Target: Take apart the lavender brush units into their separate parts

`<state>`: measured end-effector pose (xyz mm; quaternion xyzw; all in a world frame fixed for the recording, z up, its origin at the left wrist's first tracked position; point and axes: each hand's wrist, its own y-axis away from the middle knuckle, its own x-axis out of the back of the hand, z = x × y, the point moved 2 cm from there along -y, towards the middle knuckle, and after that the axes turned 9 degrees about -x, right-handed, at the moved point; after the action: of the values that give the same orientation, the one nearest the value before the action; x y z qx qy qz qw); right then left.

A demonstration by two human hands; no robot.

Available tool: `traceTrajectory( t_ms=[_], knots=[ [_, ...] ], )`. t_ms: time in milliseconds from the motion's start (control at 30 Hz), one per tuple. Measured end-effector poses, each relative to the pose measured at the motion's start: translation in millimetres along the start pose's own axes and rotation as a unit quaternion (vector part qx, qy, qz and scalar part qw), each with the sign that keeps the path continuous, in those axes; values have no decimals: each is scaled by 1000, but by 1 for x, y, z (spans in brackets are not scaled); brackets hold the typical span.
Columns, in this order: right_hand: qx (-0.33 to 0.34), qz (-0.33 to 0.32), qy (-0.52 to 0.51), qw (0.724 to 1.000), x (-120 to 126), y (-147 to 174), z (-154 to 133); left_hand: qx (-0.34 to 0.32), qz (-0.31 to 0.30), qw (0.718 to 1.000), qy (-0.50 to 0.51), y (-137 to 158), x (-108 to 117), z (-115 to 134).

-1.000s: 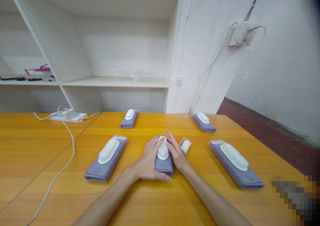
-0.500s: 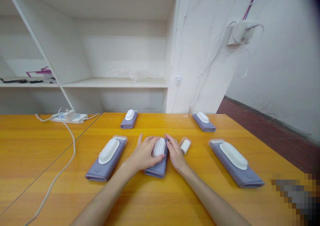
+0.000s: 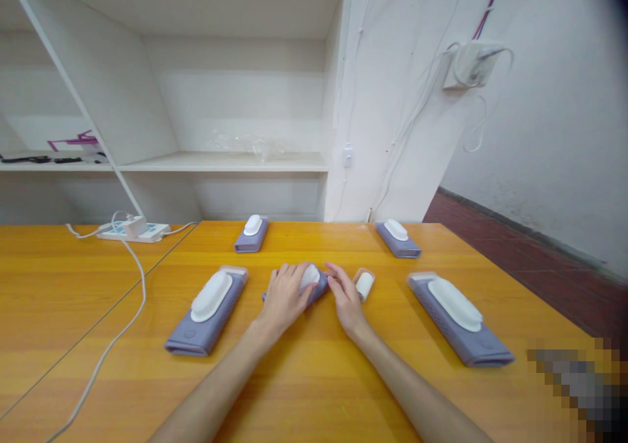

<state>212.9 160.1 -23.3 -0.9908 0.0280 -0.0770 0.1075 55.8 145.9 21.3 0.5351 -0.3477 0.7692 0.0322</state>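
Observation:
In the middle of the table lies a flat grey-purple case (image 3: pixel 318 291), turned at an angle, with a white oval piece (image 3: pixel 310 276) on top. My left hand (image 3: pixel 285 294) is wrapped over both, its fingers on the far side and its thumb on the near side, hiding much of the case. At the case's right corner, my right hand (image 3: pixel 347 301) has its fingers stretched out, the tips touching or nearly touching the corner. Just right of that hand sits a small white cylinder (image 3: pixel 364 284) with a clear, pinkish end.
Similar grey-purple cases with white oval tops lie near left (image 3: pixel 209 309), near right (image 3: pixel 461 318), far left (image 3: pixel 252 235) and far right (image 3: pixel 398 239). A power strip (image 3: pixel 135 230) with a white cable (image 3: pixel 140 299) is on the left. White shelving (image 3: pixel 226 161) stands behind the table.
The middle case has swung from nearly lengthwise to slanting crosswise, its near end going left under my left hand. My right hand has stayed close to the same spot.

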Motion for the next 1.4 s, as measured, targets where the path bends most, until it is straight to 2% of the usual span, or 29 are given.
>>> traceTrajectory(
  t_ms=[200, 267, 433, 567, 767, 967, 1100, 1233, 1300, 1400],
  knots=[
    [32, 17, 29, 999, -3, -1, 2, -20, 5, 999, 36, 0, 2, -8],
    [32, 2, 46, 998, -3, -1, 2, -26, -20, 999, 33, -3, 7, -8],
    [36, -93, 59, 993, -3, 0, -5, -72, -128, 988, -43, -21, 23, -1],
    [55, -115, 75, 989, -2, 0, -7, -107, -180, 975, -76, -38, 29, 5],
    [78, -130, 99, 983, 0, -1, -6, -122, -223, 962, -98, -54, 26, 11],
    [92, -164, 142, 972, -5, 3, -10, -102, -250, 960, -82, -61, 21, 8],
    [97, -124, 204, 966, -12, 6, -17, -100, -260, 958, -63, -66, 17, 5],
    [82, -4, 324, 942, -20, 16, -27, -90, -236, 966, -55, -66, 13, 6],
    [78, 37, 341, 936, -24, 24, -32, -78, -219, 971, -57, -65, 11, 8],
    [77, 53, 338, 936, -31, 35, -35, -68, -204, 975, -60, -64, 8, 11]
  ],
)
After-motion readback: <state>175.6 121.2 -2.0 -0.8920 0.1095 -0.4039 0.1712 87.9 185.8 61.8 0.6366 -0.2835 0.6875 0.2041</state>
